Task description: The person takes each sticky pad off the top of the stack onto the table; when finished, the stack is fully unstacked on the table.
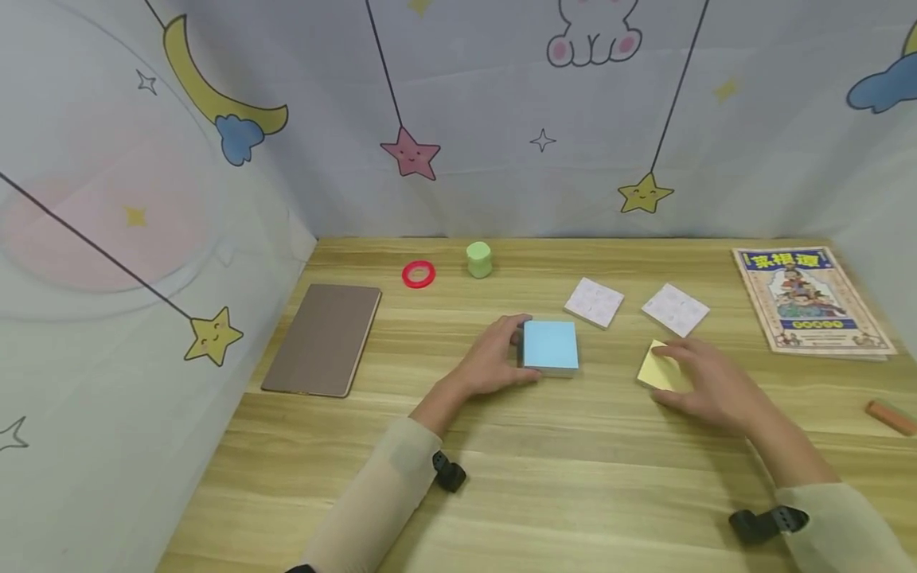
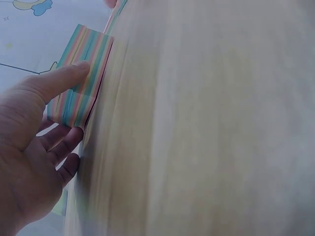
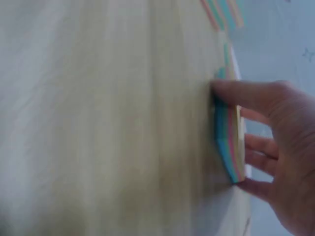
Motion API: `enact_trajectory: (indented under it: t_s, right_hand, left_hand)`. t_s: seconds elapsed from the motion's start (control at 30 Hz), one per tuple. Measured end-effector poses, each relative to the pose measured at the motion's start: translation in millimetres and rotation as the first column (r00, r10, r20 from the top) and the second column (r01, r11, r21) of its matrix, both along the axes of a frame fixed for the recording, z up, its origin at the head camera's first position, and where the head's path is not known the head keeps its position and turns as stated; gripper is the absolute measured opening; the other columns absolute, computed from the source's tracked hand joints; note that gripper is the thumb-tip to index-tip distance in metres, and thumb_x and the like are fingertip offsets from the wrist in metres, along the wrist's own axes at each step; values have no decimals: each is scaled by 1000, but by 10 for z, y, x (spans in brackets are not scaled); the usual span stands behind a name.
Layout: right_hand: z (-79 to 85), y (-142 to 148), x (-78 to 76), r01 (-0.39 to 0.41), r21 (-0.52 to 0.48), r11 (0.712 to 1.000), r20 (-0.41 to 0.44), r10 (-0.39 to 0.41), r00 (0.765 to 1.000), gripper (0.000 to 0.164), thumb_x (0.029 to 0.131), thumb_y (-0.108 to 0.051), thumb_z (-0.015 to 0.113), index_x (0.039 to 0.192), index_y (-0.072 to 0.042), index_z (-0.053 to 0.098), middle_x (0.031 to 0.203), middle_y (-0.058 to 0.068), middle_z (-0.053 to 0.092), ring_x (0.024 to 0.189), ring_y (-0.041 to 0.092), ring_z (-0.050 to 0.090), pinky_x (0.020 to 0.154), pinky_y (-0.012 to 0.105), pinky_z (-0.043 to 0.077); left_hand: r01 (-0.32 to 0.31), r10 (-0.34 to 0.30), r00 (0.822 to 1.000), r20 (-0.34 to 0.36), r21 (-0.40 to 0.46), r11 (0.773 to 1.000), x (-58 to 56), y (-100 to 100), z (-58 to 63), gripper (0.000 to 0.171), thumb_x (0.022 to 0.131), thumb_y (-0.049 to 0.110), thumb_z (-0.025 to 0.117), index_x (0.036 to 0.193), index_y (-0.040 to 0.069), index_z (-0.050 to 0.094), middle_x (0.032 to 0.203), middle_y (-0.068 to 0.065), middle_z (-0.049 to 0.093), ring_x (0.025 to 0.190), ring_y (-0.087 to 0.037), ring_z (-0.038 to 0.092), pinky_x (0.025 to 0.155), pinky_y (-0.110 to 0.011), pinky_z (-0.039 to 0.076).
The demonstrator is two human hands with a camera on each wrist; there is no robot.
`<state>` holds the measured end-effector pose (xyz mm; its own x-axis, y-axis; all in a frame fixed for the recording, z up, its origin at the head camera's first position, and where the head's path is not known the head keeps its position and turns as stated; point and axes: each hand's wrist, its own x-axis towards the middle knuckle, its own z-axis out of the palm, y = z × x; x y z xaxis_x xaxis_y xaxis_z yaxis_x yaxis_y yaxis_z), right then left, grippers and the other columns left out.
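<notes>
- The left hand (image 1: 494,356) is holding the blue pad (image 1: 550,344) by its left side, partly closed: its thumb is pressing along the striped near edge and a fingertip is touching the far corner. That wide pinch is probably keeping the layers squared while leaving the top sheet uncovered.
- The blue pad is lying flat on the table (image 1: 573,477), so the wood seems to be carrying its weight and the hand only steadying it.
- The right hand (image 1: 716,387) is pinching the yellow pad (image 1: 661,371) from the right, thumb on the near edge and a finger over the far one. The fingers are spreading only to the pad's width, likely because it is fairly thin and is offering little edge to hold.
- The yellow pad is sitting slightly turned, right of the blue pad and well apart from it; whether it is touching the table all round, I cannot tell.
- The left pale pad (image 1: 595,302) and right pale pad (image 1: 676,309) are lying askew behind, touching neither hand.
- The notebook (image 1: 322,342), ring (image 1: 419,274), jar (image 1: 478,259), book (image 1: 813,301) and stick (image 1: 891,417) are resting farther out, leaving both hands elbow room.
</notes>
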<state>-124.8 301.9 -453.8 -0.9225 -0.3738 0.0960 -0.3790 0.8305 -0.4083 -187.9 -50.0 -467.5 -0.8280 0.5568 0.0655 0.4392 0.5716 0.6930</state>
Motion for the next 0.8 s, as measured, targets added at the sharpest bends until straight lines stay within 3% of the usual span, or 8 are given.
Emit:
enact_trajectory:
  t_s: [0.23,0.47,0.63,0.8]
  right_hand:
    - [-49,35,37,-4,-14,1000,-5,4,1000,69,81,-41,80,131,1,57,135,27,48,123,48,42,96,65,35]
    - [21,4,-2,1,-34,999,6,-1,1000,69,83,-43,77,132,0,57,140,28,44,126,51,39,95,67,33]
    - [120,-248,-99,-5,-58,998,-25,4,1000,65,85,-43,75,135,-6,56,144,21,44,131,46,38,99,64,34]
    - [181,-654,-224,-120,-81,989,-79,114,990,65,84,-33,78,138,-7,54,146,18,44,133,41,38,102,60,34]
  left_hand:
    - [-3,3,1000,2,-10,1000,-3,1,-4,91,78,33,85,149,7,34,136,-9,50,112,-18,54,96,-32,44]
    - [7,-7,1000,-6,-10,1000,-1,3,-13,90,78,33,84,149,7,34,136,-9,50,112,-17,54,97,-32,43]
    - [2,-2,1000,0,-5,1000,-4,-7,-11,91,78,34,84,149,8,34,136,-9,49,112,-17,54,97,-32,43]
    - [0,0,1000,16,0,1000,-9,-9,-13,91,77,33,85,149,8,34,137,-8,49,113,-17,55,97,-31,44]
